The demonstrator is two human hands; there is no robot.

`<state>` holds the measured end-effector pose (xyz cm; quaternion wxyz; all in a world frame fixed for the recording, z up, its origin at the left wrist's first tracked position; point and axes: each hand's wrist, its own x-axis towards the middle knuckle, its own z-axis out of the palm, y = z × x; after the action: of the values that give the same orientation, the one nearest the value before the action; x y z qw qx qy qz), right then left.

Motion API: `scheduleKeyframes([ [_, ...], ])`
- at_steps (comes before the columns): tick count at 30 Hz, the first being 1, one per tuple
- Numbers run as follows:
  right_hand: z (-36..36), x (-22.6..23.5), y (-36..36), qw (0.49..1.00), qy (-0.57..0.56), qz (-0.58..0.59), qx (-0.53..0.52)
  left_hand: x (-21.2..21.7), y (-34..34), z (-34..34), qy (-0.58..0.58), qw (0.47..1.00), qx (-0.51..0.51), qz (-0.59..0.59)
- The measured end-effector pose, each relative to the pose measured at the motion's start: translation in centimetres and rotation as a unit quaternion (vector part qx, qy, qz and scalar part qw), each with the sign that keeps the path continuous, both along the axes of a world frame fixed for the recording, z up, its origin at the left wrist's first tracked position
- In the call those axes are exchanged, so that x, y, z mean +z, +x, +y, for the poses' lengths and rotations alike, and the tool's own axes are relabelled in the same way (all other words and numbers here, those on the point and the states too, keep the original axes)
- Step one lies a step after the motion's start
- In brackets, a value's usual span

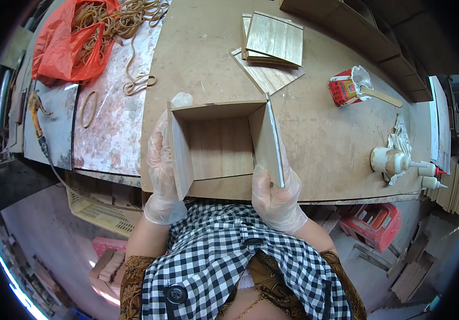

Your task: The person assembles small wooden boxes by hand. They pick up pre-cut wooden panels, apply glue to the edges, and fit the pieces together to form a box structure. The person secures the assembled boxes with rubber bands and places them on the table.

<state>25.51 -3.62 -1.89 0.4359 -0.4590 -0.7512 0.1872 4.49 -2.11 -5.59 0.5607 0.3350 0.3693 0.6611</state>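
Note:
Between my hands stands a wooden box frame [221, 146] with a floor panel, a far wall and two side walls; its near side is open. A white strip that looks like glue runs along the edge of the right wall. My left hand [161, 157], in a clear plastic glove, is wrapped against the outside of the left wall. My right hand [278, 194], gloved likewise, grips the near end of the right wall, thumb inside and fingers outside. Some fingertips are hidden behind the panels.
Loose wooden panels [274, 37] lie stacked beyond the box. To the right are a red carton [344, 88] with a wooden stick and white glue bottles [392, 161]. Rubber bands [115, 26] spill from a red bag [53, 53] at far left. Joined wooden boxes [370, 40] line the back right.

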Motion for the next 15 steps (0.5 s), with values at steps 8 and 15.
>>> scheduleKeyframes([
  [8,-0.48,-0.64,-0.63,0.997,0.035,-0.058,-0.034,0.55,-0.05,0.02,-0.024,0.999,0.003,0.043],
  [15,0.09,-0.73,-0.38,0.999,-0.001,-0.044,-0.030,0.64,0.04,0.11,-0.017,0.998,0.003,0.054],
])
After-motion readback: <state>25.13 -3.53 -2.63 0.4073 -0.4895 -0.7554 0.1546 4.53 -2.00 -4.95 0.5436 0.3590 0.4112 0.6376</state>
